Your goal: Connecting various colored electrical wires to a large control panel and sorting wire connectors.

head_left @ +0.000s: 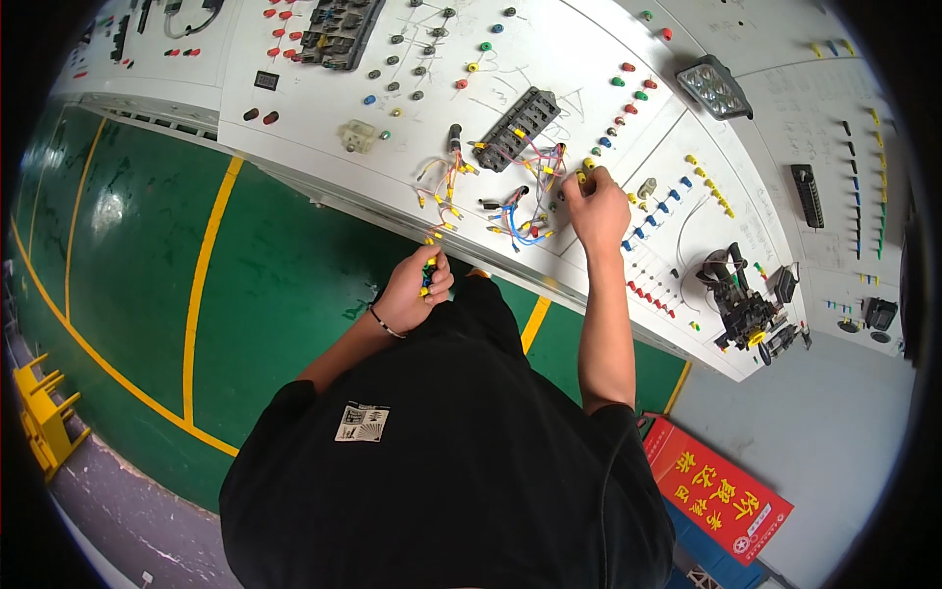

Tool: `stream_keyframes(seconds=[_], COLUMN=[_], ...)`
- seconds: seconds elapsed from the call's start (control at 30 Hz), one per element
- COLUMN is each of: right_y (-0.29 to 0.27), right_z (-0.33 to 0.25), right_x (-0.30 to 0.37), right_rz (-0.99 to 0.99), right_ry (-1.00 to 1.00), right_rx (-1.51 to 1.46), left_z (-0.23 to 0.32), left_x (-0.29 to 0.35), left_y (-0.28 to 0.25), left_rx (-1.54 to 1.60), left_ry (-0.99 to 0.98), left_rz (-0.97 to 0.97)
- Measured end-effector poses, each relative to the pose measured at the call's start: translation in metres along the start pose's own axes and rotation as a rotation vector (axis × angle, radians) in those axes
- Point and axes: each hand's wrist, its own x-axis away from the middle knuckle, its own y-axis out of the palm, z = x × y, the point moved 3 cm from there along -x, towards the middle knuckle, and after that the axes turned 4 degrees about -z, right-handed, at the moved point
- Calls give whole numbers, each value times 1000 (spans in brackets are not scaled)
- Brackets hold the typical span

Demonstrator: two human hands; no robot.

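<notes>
Loose wires (512, 222) crowd left of right fingers (601, 180); open lane between black block (530, 113) and coloured terminals (630, 109).

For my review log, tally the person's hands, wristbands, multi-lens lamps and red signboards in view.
Hands: 2 (left hand, right hand)
Wristband: 1
Multi-lens lamp: 1
Red signboard: 1
Total: 5

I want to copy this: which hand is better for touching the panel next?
Probably the right hand: it is at a yellow connector on the white panel. The left hand, holding small coloured pieces, is outside the panel's edge.
</notes>
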Motion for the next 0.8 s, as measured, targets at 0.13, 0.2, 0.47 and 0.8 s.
stream_keyframes(seconds=[0.13, 0.2, 0.47, 0.8], right_y=[8, 8, 8, 6], right_z=[11, 12, 17, 10], right_x=[-5, -7, -7, -4], right_rz=[-74, -164, -130, -137], right_ry=[5, 97, 38, 57], right_rx=[66, 72, 58, 15], left_z=[-1, -1, -2, 1], left_x=[-2, -3, -2, -1], left_y=[-1, -1, -3, -3], left_rx=[6, -9, -15, -8], left_ry=[13, 23, 13, 27], left_rz=[10, 0, 26, 26])
